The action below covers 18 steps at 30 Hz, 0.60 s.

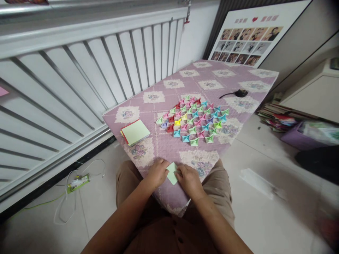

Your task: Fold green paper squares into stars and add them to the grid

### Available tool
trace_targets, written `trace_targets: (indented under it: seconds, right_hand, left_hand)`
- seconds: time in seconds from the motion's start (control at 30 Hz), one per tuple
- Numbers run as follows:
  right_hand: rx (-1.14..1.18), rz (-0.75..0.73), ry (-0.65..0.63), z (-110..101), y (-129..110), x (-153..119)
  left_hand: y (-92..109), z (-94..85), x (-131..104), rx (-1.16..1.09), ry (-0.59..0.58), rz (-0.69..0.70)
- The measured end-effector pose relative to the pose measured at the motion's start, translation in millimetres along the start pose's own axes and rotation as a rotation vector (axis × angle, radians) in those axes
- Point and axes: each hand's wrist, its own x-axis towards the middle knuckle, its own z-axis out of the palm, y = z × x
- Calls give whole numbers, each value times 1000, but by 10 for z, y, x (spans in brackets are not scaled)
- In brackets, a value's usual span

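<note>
A small light green paper lies near the table's close corner, between my two hands. My left hand has its curled fingers on the paper's left edge. On the right edge rest the fingers of my right hand, bent and close together. Beyond them, several small folded paper pieces in green, blue, pink, red and yellow stand in rows on the table. To the left sits a stack of square paper with a pale green sheet on top and red and yellow edges showing.
A purple patterned cloth covers the table. A black object with a thin tail lies at the right. The radiator borders the left side; a photo board leans behind.
</note>
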Motion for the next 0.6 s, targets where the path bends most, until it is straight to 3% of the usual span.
trace_targets:
  seconds: [0.37, 0.6]
  right_hand:
    - [135, 17, 45, 53, 104, -5]
    - [163, -2, 80, 95, 130, -13]
  left_hand:
    - [95, 7, 61, 24, 0, -83]
    - [87, 71, 56, 5, 81, -47]
